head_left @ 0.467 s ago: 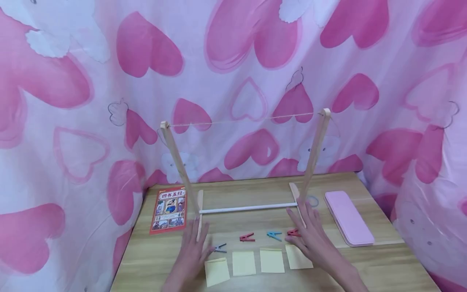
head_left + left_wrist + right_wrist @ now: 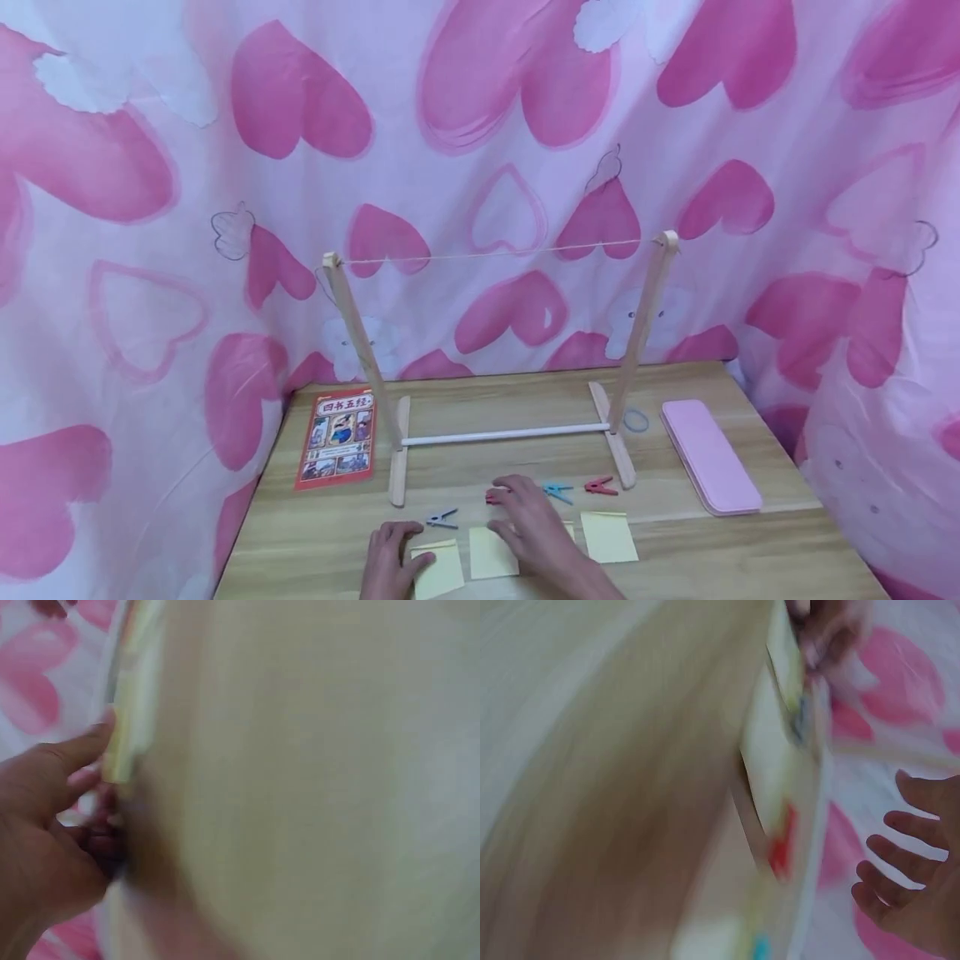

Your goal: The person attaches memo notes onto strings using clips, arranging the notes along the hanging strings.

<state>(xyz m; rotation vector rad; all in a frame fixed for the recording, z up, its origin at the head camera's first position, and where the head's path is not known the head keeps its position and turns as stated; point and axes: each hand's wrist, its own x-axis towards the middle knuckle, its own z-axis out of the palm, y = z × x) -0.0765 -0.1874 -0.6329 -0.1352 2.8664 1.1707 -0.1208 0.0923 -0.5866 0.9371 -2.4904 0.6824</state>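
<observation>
1. Four yellow paper squares [image 2: 609,537] lie in a row on the desk [image 2: 300,542], toward its near edge, which is out of view; the leftmost square [image 2: 442,573] is closest to the desk's left edge.
2. Left hand [image 2: 388,560]: not clenched, fingers loosely bent, thumb and forefinger apart at the leftmost square's left side. Whether they touch the paper, I cannot tell.
3. Right hand [image 2: 536,529]: released, fingers spread, over the second square [image 2: 489,556] and the third square [image 2: 569,531], partly covering a red clip [image 2: 492,497].
4. Each square should handle as very light, floppy and easily creased; a side edge or corner looks best for a gentle pinch.
5. Beyond the squares are a grey-blue clip [image 2: 442,519], that red one, a turquoise clip [image 2: 557,492] and another red clip [image 2: 601,486]: probably light and stiff, best squeezed at the handle ends.
6. Toward the desk's far edge stands a wooden frame [image 2: 641,325] with a string [image 2: 487,256] between its posts.
</observation>
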